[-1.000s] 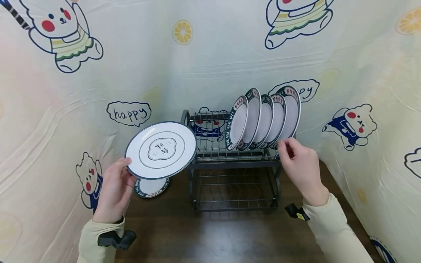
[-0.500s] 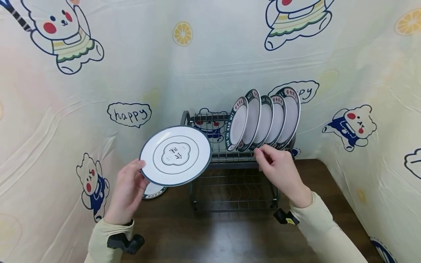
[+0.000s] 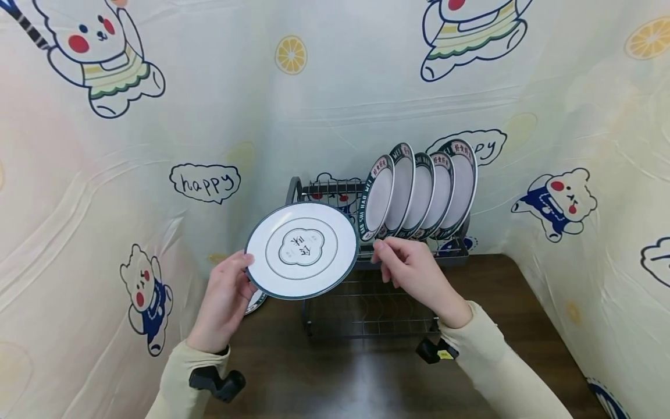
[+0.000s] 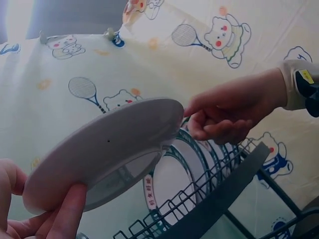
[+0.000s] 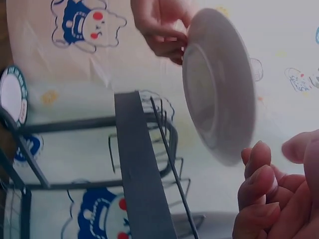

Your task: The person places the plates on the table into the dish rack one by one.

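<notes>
My left hand [image 3: 225,299] pinches the left edge of a white plate [image 3: 302,250], thumb on the upper face and fingers beneath. The plate has a dark rim line and a printed emblem in its middle; it is held tilted in front of the rack's left part. In the left wrist view the underside of the plate [image 4: 107,139] shows. My right hand [image 3: 413,273] is just off the plate's right edge, with loosely bent fingers [image 5: 261,179] and nothing between them and the thumb. Several plates with green patterned rims [image 3: 400,192] stand on edge in the rack's right part.
The dark two-tier wire dish rack [image 3: 335,187] stands on a brown wooden table [image 3: 361,378] against a patterned cloth [image 3: 335,93]. Another plate [image 3: 255,302] lies on the table at left, mostly hidden. Part of a blue-and-white striped thing [image 3: 607,398] shows at lower right.
My left hand has carried the plate rightward, in front of the rack. My right hand has moved left from the rack's right end to near the plate's edge.
</notes>
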### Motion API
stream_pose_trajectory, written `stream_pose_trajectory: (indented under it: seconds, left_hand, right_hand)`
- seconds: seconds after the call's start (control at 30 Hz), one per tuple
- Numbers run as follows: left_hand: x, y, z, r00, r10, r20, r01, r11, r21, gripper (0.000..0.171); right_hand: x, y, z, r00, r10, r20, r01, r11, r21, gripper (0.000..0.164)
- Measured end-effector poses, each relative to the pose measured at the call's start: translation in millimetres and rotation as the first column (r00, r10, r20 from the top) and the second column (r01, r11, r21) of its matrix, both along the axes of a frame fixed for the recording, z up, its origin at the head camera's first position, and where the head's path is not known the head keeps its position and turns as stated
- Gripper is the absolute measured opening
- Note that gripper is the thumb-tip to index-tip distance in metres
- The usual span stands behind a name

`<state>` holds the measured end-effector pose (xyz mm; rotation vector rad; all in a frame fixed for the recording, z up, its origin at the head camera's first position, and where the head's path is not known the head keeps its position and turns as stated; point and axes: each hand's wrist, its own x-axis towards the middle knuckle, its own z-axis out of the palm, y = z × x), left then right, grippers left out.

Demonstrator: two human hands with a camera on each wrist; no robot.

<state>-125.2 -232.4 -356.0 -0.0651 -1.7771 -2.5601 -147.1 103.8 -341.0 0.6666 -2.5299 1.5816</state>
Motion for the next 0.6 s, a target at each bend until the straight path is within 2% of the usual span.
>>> stream_pose_trajectory:
  seconds: [0.17,0.4,0.6]
  left_hand:
    - [-1.6,6.8,-2.0,0.999,-0.012,0.033,0.012,1.000,-0.023,0.021]
    - [-8.3,15.8,-6.9,0.998,-0.016,0.063,0.015,1.000,0.016,0.021]
    - [-10.5,22.6,-8.8,0.997,-0.012,0.083,0.012,1.000,0.000,0.020]
  right_hand:
    - [-1.4,-7.7,-2.2,0.998,0.037,0.049,-0.035,0.998,-0.045,0.034]
    - [-2.1,-9.9,-7.1,0.995,0.040,0.093,-0.032,0.995,-0.092,0.037]
    - [-3.6,-9.0,-12.0,0.984,0.076,0.159,-0.050,0.986,-0.161,0.047]
